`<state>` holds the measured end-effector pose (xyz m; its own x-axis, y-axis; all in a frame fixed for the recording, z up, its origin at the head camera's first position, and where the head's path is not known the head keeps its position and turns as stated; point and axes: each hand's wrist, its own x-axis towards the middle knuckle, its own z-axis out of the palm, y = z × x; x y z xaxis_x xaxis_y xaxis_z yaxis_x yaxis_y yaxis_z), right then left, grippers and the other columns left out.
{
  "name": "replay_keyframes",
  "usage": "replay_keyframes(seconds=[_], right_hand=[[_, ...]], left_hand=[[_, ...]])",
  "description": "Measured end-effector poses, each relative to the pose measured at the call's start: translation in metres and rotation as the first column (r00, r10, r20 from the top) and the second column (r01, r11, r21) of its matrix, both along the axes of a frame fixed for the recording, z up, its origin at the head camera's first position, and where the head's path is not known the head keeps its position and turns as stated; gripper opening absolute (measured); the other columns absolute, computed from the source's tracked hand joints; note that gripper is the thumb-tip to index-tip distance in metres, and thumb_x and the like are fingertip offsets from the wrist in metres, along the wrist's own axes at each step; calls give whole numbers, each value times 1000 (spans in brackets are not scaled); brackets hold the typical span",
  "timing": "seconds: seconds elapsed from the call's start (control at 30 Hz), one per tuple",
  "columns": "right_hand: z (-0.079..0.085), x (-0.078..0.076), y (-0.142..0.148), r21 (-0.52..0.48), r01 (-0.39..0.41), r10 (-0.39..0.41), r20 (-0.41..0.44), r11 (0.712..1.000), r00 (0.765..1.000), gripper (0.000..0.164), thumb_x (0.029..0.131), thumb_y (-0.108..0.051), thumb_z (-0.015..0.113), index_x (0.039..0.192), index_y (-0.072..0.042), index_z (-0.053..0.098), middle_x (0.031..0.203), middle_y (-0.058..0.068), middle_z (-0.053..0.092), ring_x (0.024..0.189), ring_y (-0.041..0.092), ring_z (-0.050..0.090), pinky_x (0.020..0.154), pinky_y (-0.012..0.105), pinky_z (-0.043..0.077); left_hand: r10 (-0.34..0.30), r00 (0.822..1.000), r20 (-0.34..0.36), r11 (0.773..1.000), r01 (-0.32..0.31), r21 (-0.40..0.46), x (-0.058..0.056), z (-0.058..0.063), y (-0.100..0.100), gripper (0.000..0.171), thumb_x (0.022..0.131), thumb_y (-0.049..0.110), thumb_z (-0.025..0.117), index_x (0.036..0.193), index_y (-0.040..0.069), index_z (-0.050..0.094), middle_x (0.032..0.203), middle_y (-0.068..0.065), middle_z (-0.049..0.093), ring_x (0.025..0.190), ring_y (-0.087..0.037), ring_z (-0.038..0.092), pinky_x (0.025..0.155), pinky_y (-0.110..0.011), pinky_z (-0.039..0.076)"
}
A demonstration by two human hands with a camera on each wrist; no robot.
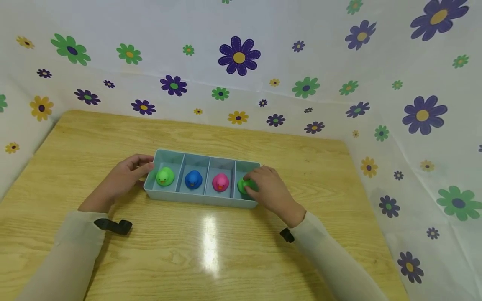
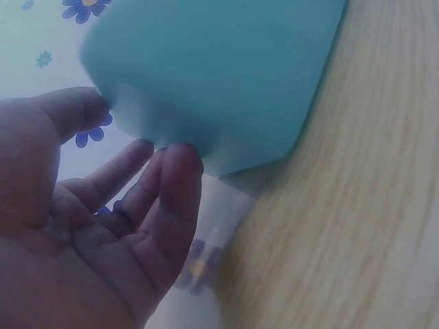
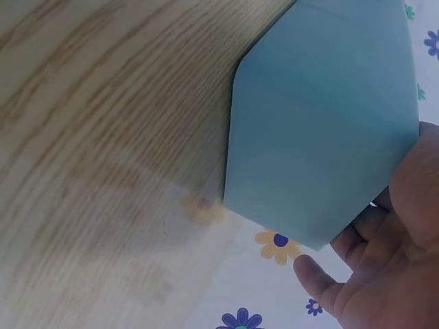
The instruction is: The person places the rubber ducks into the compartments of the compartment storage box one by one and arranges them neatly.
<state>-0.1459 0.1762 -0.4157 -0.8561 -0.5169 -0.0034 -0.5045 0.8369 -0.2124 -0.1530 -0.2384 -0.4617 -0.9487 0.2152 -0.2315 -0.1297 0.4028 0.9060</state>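
A pale blue tray [image 1: 203,200] with four compartments in a row lies on the table. From the left, the compartments hold a light green rubber duck [image 1: 165,177], a blue rubber duck [image 1: 193,179], a pink rubber duck [image 1: 220,182] and a green rubber duck [image 1: 242,186]. My right hand [image 1: 269,188] reaches over the tray's right end and holds the last duck with thumb and fingers, partly covering it. At the opposite end, my left hand [image 1: 128,177] rests its fingertips on the tray's outer wall [image 2: 206,75], its fingers loosely bent.
The wooden table [image 1: 180,259] has a light glare in front of the tray. A white flowered sheet [image 1: 203,67] stands behind and along both sides of the table. Dark straps circle both wrists, over light sleeves [image 1: 324,251].
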Motion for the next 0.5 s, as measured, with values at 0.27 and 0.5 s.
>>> replay_keyframes(seconds=[0.27, 0.5], right_hand=[[-4, -3, 8, -154, -51, 39, -86, 987, 996, 26, 96, -20, 75, 118, -6, 74, 116, 7, 74, 115, 27, 65, 117, 51, 39], [-9, -5, 27, -455, 46, -120, -133, 889, 984, 19, 98, -12, 70, 116, -3, 72, 113, 9, 71, 108, 28, 65, 98, 48, 53]], left_hand=[[-6, 1000, 2, 1000, 6, 4, -2, -3, -1, 62, 109, 44, 49, 153, 1, 42, 136, -20, 53, 115, -24, 56, 85, -21, 56], [3, 1000, 14, 1000, -3, -9, 2, -4, -4, 64, 108, 48, 49, 152, 2, 43, 136, -20, 53, 113, -26, 58, 83, -23, 58]])
